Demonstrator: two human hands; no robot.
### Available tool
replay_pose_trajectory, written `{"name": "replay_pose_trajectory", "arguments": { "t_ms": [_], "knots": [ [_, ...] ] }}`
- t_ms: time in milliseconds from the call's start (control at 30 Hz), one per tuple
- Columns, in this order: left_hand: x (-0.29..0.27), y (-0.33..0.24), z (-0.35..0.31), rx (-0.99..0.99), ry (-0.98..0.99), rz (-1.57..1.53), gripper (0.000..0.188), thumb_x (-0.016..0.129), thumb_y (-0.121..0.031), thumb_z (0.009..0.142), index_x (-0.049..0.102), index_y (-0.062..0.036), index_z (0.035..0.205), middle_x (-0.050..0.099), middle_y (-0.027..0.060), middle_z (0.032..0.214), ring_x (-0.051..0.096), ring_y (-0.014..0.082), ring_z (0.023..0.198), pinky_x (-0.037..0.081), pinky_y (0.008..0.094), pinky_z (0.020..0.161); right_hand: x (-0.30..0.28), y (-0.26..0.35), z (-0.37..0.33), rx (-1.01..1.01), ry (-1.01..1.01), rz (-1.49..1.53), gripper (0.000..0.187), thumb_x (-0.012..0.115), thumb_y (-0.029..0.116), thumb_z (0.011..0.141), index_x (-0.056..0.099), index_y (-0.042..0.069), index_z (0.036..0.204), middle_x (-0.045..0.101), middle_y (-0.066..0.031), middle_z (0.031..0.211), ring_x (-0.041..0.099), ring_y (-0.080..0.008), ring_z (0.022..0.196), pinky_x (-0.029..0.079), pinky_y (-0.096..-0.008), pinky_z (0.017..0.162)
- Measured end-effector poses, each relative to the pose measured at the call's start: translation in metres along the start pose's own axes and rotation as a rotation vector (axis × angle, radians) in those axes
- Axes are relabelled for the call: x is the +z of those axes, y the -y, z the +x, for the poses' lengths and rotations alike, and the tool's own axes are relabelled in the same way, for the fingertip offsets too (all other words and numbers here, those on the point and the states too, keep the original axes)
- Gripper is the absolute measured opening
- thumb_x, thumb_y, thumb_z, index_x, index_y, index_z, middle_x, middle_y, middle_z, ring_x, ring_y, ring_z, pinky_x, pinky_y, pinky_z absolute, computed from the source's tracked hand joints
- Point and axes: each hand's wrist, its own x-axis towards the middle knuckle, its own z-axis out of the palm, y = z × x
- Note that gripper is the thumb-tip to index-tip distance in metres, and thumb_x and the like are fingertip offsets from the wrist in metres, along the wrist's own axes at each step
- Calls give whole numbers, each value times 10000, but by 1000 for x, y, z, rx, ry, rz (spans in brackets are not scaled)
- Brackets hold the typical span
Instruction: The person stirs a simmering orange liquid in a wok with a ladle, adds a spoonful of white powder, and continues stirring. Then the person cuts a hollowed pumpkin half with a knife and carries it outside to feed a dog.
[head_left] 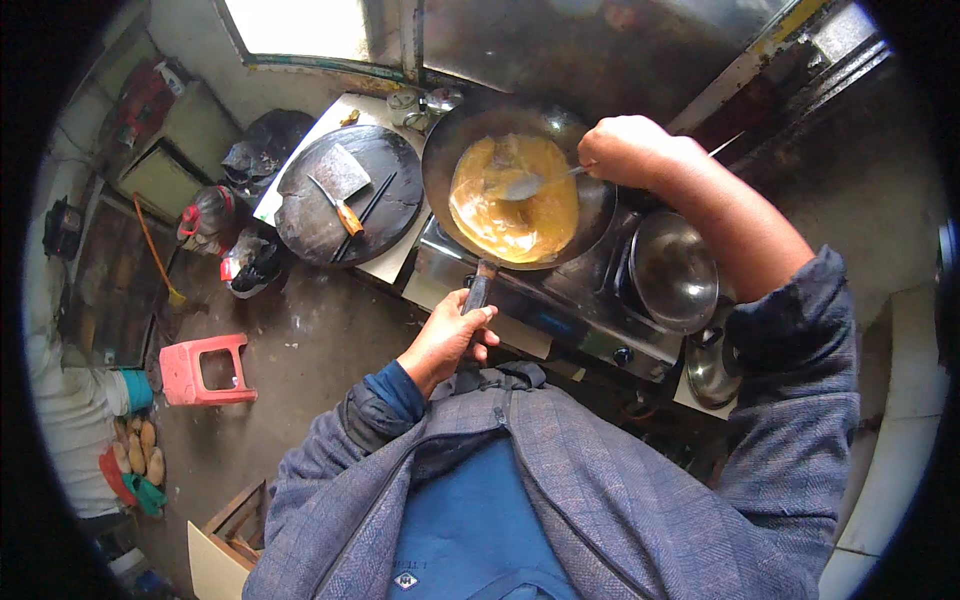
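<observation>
My left hand [450, 338] is closed round the dark handle of a wok [440, 165], which sits on the left side of a metal gas stove [520, 312]. Spread across the wok's bottom is a yellow layer that looks like beaten egg [500, 215], glossy and wet at its near edge. My right hand [630, 150], raised over the wok's right rim, grips the handle of a metal spatula [524, 187]. The spatula's head lies on the egg near the middle of the wok. Part of its handle is hidden by my fingers.
Left of the wok, a round chopping board [300, 225] carries a cleaver [341, 175] and dark chopsticks [376, 205]. An empty metal pan [676, 270] rests on the stove's right, a lid-like metal piece [712, 370] below it. A red stool [175, 375] stands on the floor.
</observation>
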Motion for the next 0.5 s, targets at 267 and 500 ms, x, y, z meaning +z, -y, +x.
{"name": "replay_pose_trajectory", "arguments": {
  "t_ms": [267,500],
  "knots": [
    [-4,6,6,25,25,-47,490,711,-128,996,431,22,1370,580,65,923,609,113,645,453,235,429,-40,-7,-40,-23,505,171,173,639,167,878,751,48,822,723,-72,692,716,-199,659,554,-400,632],
    [-4,3,4,17,16,-35,470,713,-141,995,441,17,1343,572,50,902,592,101,617,450,228,425,6,4,-18,-157,409,401,233,628,169,935,779,37,1053,744,-125,773,734,-232,699,572,-407,693]
  ]
}}
